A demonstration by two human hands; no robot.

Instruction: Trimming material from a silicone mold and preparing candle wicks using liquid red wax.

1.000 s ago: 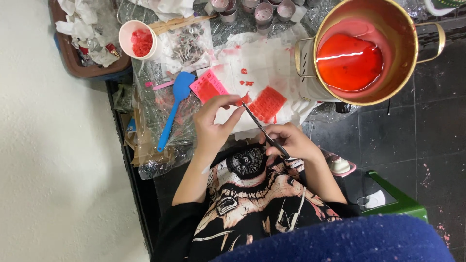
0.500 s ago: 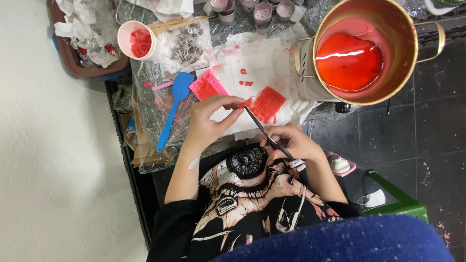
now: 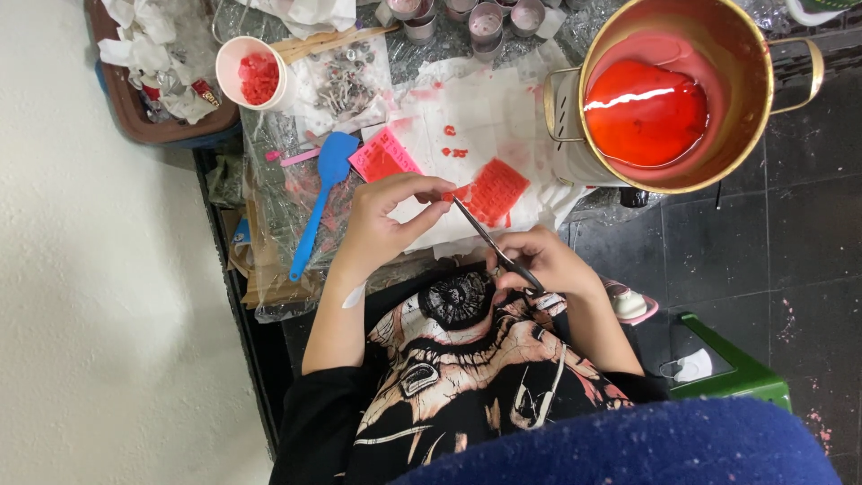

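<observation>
Wax pot [image 3: 664, 99] right, spatula [image 3: 321, 193] left

Bright, even light; glare streaks the red liquid [image 3: 642, 112].

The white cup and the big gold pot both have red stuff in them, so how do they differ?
The white cup is small and has no handles; the gold pot is much larger, with side handles. The cup holds dull red lumps, while the pot holds a smooth, glossy red pool. The cup sits at the table's far left, the pot at its right edge. Both are round, open-topped and out of reach of the hands.
</observation>
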